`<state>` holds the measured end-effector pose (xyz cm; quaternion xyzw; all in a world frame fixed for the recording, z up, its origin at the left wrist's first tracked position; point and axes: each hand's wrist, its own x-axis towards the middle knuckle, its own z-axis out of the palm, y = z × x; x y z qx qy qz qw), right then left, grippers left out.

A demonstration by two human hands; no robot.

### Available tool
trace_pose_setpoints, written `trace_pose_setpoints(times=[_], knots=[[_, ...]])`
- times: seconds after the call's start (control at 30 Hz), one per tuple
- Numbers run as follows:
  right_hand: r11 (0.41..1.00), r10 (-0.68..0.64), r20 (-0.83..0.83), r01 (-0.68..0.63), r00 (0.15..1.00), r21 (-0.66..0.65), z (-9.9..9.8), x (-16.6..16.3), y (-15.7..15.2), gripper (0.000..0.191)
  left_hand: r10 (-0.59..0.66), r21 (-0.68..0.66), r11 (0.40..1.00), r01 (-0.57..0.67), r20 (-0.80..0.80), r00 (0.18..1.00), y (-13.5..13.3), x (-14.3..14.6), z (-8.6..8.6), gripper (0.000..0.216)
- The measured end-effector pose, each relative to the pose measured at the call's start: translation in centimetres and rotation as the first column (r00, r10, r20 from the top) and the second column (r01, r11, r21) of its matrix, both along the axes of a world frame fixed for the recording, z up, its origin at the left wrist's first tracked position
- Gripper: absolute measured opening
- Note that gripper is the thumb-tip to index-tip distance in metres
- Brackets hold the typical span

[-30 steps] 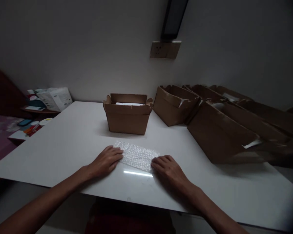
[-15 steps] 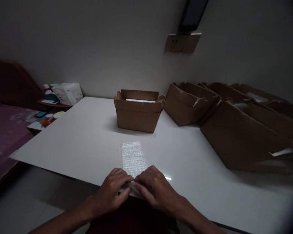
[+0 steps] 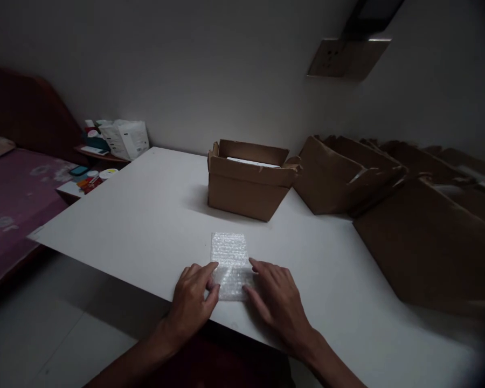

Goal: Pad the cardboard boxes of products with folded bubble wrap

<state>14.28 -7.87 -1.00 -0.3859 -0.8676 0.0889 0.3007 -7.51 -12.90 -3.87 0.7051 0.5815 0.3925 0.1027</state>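
Note:
A folded sheet of bubble wrap (image 3: 231,253) lies flat on the white table near its front edge. Its near end is doubled over onto the rest. My left hand (image 3: 196,293) has its thumb and forefinger at the left edge of the fold, gripping there. On the opposite side, my right hand (image 3: 281,299) holds the right edge between its thumb and slightly spread fingers. Just beyond the wrap stands an open cardboard box (image 3: 248,188) with something white and flat inside.
Several more open cardboard boxes (image 3: 331,183) crowd the right side of the white table (image 3: 145,215). At the left are a bed (image 3: 24,199) and a small shelf bearing a white package (image 3: 131,137). A socket plate (image 3: 347,59) is on the wall.
My hands, close together at the near end of the bubble wrap before, have moved apart to its two sides. The near end now lies folded over. The view has shifted left.

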Motion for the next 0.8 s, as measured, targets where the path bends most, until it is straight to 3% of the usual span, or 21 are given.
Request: trace_pose_setpoints(times=[0.1,0.17,0.27,0.37,0.43,0.53,0.6,0.67,0.73,0.8], knots=[[0.984,0.177,0.152,-0.177,0.972,-0.013,1.2,-0.1,-0.6,0.044,-0.003,-0.002,1.0,0.003,-0.038,0.999,0.1,-0.3,0.1,0.039],[0.963,0.27,0.204,-0.264,0.941,-0.054,1.4,-0.5,-0.6,0.035,-0.012,0.049,0.999,0.014,-0.052,0.999,-0.2,-0.7,0.3,0.04],[0.956,0.294,0.159,-0.292,0.942,-0.039,0.9,-1.1,-0.1,0.029,-0.135,0.127,0.982,0.143,-0.074,0.988,-1.0,-1.3,1.1,0.047],[0.951,0.287,0.076,-0.274,0.955,-0.145,0.6,-1.0,0.1,0.024,-0.271,0.057,0.961,0.271,-0.015,0.963,-1.4,-1.7,2.0,0.039],[0.96,0.237,0.022,-0.23,0.971,-0.162,0.8,-0.7,-0.2,0.022,-0.246,-0.028,0.968,0.247,0.041,0.968,-0.9,-1.8,2.3,0.035],[0.991,0.131,0.005,-0.131,0.991,0.033,1.2,-0.3,-0.7,0.025,-0.158,-0.088,0.983,0.158,0.004,0.987,0.7,-1.6,2.0,0.034],[0.983,0.119,0.093,-0.13,0.989,0.126,1.4,-0.5,-0.9,0.028,-0.125,-0.088,0.989,0.121,-0.043,0.991,1.8,-1.5,1.7,0.033],[0.977,0.147,0.211,-0.175,0.966,0.12,1.2,-0.9,-0.7,0.027,-0.094,-0.087,0.992,0.09,-0.034,0.995,2.4,-1.4,1.5,0.03],[0.978,0.15,0.254,-0.181,0.955,0.102,0.8,-1.4,-0.3,0.022,-0.047,-0.125,0.991,0.058,0.085,0.995,2.2,-1.4,1.6,0.032],[0.987,0.126,0.169,-0.141,0.977,0.076,0.3,-1.6,0.3,0.024,0.034,-0.228,0.973,0.043,0.325,0.945,1.5,-1.4,1.8,0.04]])
